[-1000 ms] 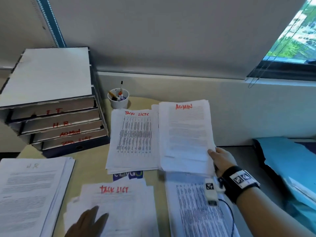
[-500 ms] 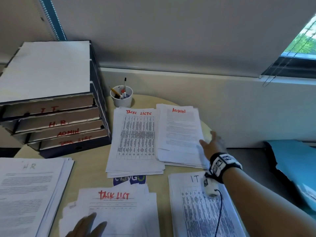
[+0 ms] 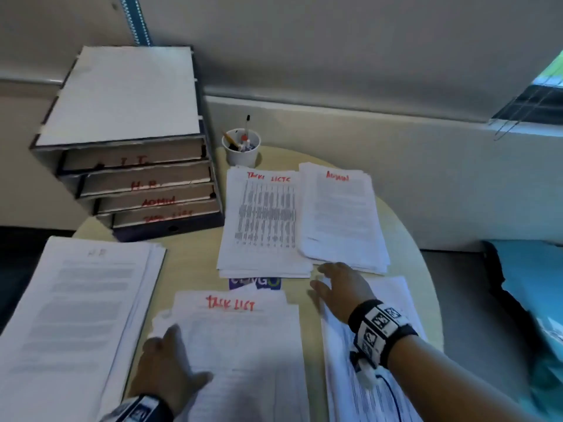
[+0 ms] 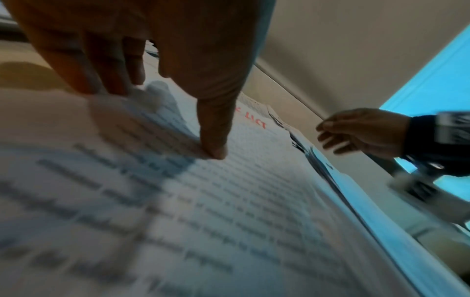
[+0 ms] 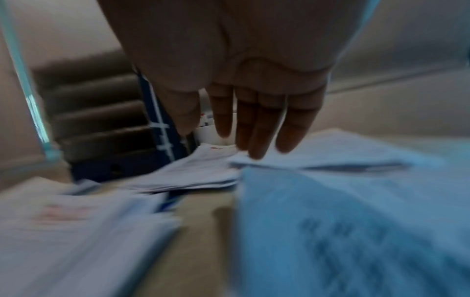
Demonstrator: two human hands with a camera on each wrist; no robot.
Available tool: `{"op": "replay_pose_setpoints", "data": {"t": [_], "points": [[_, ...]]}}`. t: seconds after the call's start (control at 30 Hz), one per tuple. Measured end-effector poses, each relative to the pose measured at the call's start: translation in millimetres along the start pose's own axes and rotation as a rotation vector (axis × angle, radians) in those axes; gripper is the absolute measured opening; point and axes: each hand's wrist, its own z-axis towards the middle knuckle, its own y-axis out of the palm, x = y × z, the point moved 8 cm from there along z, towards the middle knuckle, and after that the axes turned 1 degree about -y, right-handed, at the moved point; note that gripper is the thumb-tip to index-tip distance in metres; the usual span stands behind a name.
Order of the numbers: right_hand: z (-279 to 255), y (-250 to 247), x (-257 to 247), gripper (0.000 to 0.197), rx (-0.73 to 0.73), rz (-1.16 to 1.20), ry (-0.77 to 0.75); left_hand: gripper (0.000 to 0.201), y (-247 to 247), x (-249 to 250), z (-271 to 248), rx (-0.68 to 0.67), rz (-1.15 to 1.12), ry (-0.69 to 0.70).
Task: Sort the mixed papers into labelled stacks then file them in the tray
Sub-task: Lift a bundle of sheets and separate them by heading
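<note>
Several paper stacks lie on the round table (image 3: 189, 263): a far TASK LISTS stack (image 3: 263, 223), an ADMIN stack (image 3: 341, 220), a near TASK LIST stack (image 3: 253, 345), an HR stack (image 3: 73, 315) at left and an IT stack (image 3: 365, 360) at right. My left hand (image 3: 170, 360) rests flat on the near TASK LIST stack (image 4: 229, 201), fingers (image 4: 213, 140) straight and touching the top sheet. My right hand (image 3: 338, 287) hovers open over the top of the IT stack, just below the ADMIN stack, holding nothing; its fingers (image 5: 257, 130) are straight. The labelled file tray (image 3: 146, 190) stands at the back left.
A white cup of pens (image 3: 242, 147) stands behind the far stacks, next to the tray. A blue logo sticker (image 3: 256, 283) shows on the table between the stacks. A teal seat (image 3: 533, 293) is at the right, beyond the table edge. A wall ledge runs behind.
My right hand laid the ADMIN sheets on the ADMIN stack, let go, and drew back toward me and left over the IT stack. The left hand stayed on the near TASK LIST stack.
</note>
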Motion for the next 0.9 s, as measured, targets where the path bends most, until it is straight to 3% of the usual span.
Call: {"op": "replay_pose_setpoints", "data": {"t": [0.1,0.2,0.27,0.37,0.57,0.7,0.83,0.9], "points": [[-53,64,-17,0.055,-0.116,0.124,0.082,0.104,-15,13,-15,-0.008,-0.083,-0.024],[-89,111,-20,0.077,-0.167,0.16,0.203,0.105,-21,5,-13,0.086,-0.015,-0.058],[-102,125,-25,0.087,-0.145,0.218,0.235,0.11,-16,1,-15,0.047,-0.069,-0.064],[-108,121,-20,0.078,-0.001,0.353,0.323,0.104,-16,-4,-13,0.035,-0.259,-0.033],[-110,107,-10,0.073,0.13,0.429,0.379,0.065,-29,-21,-16,0.141,-0.495,0.017],[-120,99,-14,0.064,0.152,0.431,0.352,0.029,-40,-31,-17,0.16,-0.41,0.084],[-132,94,-29,0.047,0.182,0.412,0.28,0.044,-53,-42,-13,0.234,-0.358,0.194],[-137,94,-37,0.041,0.196,0.447,0.252,0.046,-62,-43,-19,0.265,-0.47,0.259]]}}
